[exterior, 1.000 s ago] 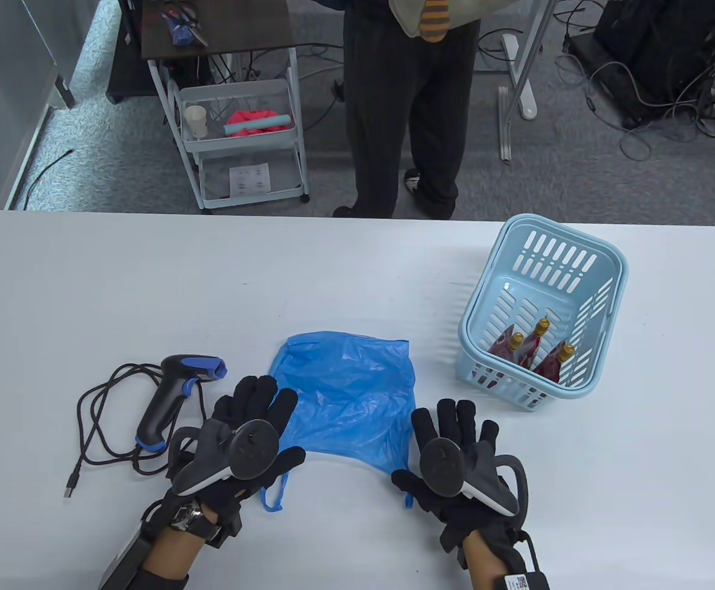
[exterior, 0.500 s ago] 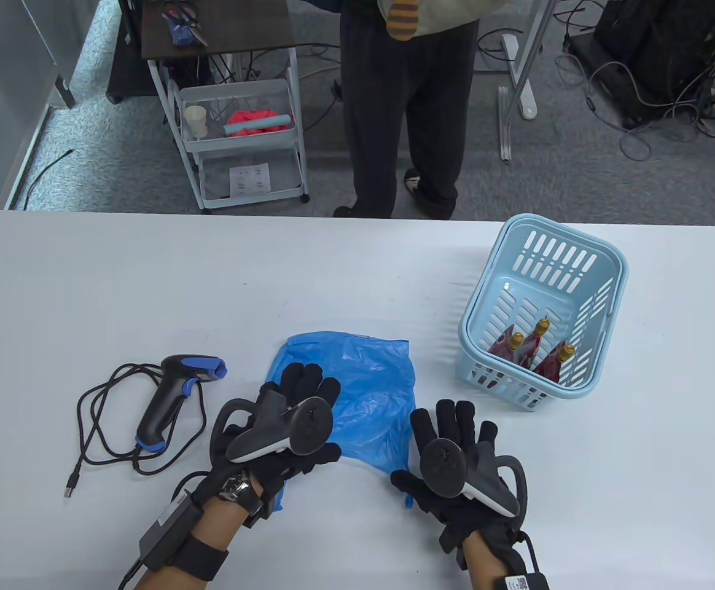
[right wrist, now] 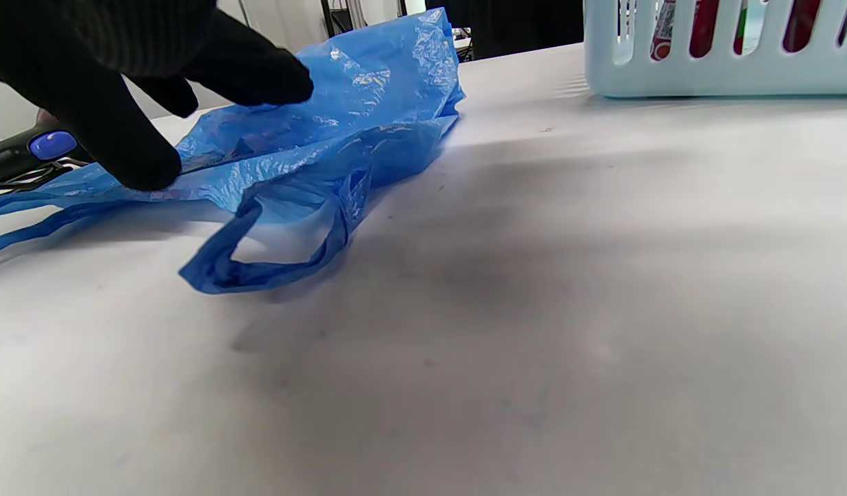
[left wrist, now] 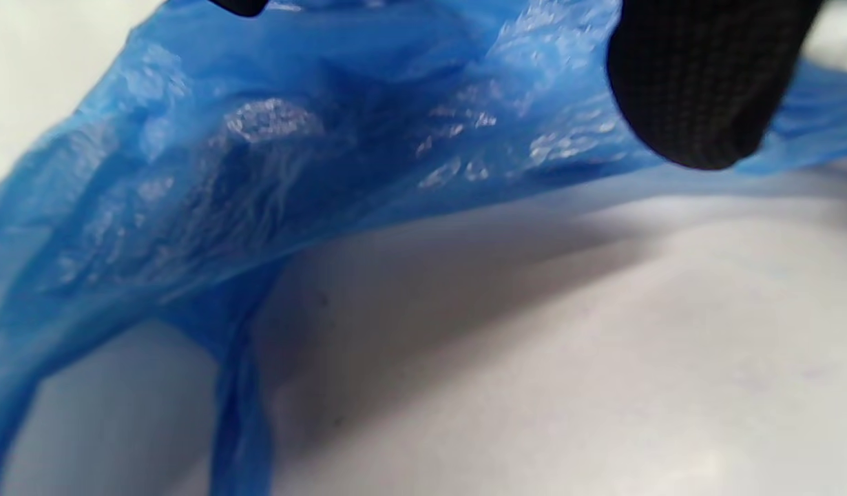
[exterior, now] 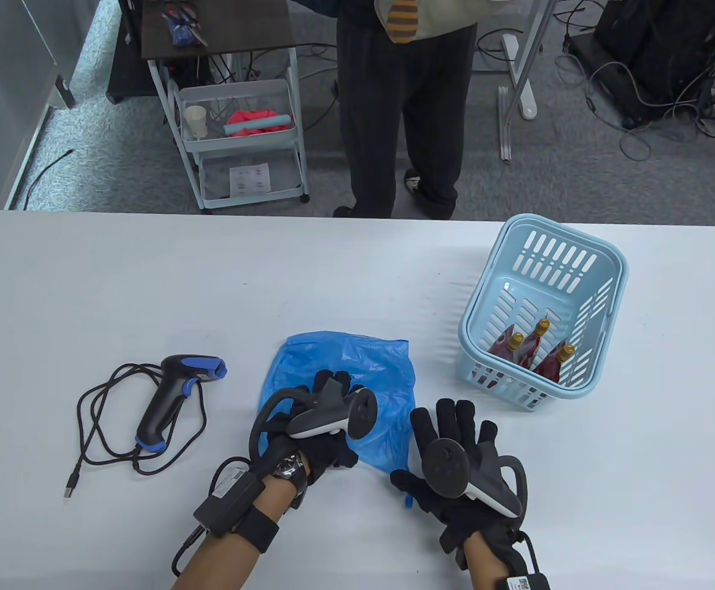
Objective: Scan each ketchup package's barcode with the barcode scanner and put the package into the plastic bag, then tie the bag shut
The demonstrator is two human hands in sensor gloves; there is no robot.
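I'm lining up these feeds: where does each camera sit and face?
Table view: overhead, looking down on both hands, left hand, right hand, scanner, basket.
Left wrist view: low, close on blue bag; one fingertip shows.
Right wrist view: low over table, facing bag and basket; gloved fingers show.
All share the bag.

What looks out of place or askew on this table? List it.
Nothing is spilled or damaged. The light blue basket sits skewed to the table edge, the ketchup packages lean inside it, and the blue plastic bag lies crumpled.
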